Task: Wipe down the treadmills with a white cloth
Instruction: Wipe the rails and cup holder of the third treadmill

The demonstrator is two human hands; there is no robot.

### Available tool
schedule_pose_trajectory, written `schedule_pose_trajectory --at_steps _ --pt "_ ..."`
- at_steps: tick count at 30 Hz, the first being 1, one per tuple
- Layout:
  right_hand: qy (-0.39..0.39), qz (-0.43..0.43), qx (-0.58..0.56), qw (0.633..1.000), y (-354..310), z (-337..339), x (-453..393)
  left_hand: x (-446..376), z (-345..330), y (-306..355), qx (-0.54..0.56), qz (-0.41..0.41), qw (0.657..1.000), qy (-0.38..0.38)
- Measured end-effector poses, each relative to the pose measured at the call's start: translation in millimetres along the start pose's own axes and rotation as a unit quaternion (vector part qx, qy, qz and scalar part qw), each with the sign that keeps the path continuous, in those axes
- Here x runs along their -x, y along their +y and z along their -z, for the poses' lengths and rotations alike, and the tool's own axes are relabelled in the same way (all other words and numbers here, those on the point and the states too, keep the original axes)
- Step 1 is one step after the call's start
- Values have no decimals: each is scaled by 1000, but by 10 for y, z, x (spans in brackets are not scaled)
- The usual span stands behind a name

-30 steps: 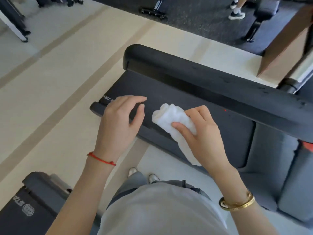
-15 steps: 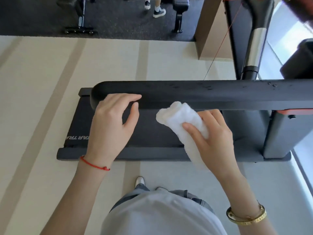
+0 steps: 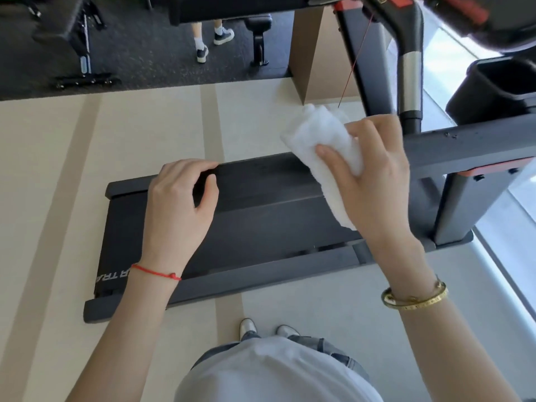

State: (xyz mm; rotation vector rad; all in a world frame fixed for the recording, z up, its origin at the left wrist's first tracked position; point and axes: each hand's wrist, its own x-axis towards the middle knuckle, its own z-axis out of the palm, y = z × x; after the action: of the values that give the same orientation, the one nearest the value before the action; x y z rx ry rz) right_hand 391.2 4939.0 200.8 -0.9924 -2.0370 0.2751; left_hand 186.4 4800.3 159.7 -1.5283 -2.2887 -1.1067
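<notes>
A black treadmill stands crosswise in front of me, its belt deck (image 3: 261, 236) low on the beige floor. Its black padded handrail (image 3: 261, 175) runs left to right above the deck. My left hand (image 3: 177, 210) curls over the rail's left end, fingers on top and thumb underneath. My right hand (image 3: 374, 181) holds a bunched white cloth (image 3: 319, 134) and presses it against the top of the rail, further right. A loose tail of the cloth hangs below my palm.
The treadmill's upright post (image 3: 409, 68) and black console tray (image 3: 493, 88) rise at the right, beside a window. A brown column (image 3: 307, 47) stands behind. Another person's feet (image 3: 214, 42) and a weight bench (image 3: 72, 39) are on the dark mat beyond.
My right hand has slid the cloth rightward along the handrail, away from my left hand. My left hand stays at the rail's left end. My view has swung toward the treadmill's front.
</notes>
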Motion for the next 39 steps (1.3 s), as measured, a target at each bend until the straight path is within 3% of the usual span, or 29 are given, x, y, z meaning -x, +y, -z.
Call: schedule_pose_trajectory --at_steps 4,6,8,13,18,21,28,34,39 --pt "-134 103 106 980 -70 -460 5 -17 -17 -182 -3 18 1000 -1" --pt "-161 140 149 965 -37 -572 -5 -31 -9 -270 4 32 999 -4" --pt "-145 160 148 965 34 -602 -72 -39 9 -345 3 45 999 -13" --pt "-131 119 187 966 -64 -737 -182 -19 32 -411 39 63 997 -32" --pt "-149 172 171 958 -534 -1101 -8 10 32 -450 61 72 994 -45" --pt "-137 181 163 960 -464 -1076 -48 14 46 -481 71 77 993 -47" --pt "-78 77 220 969 -170 -894 -187 32 89 -515 76 65 992 -71" --pt "-146 157 176 961 -743 -1268 1 105 105 -532 165 132 976 -57" --pt "-104 178 143 968 -832 -1389 89 99 131 -566 153 142 977 -32"
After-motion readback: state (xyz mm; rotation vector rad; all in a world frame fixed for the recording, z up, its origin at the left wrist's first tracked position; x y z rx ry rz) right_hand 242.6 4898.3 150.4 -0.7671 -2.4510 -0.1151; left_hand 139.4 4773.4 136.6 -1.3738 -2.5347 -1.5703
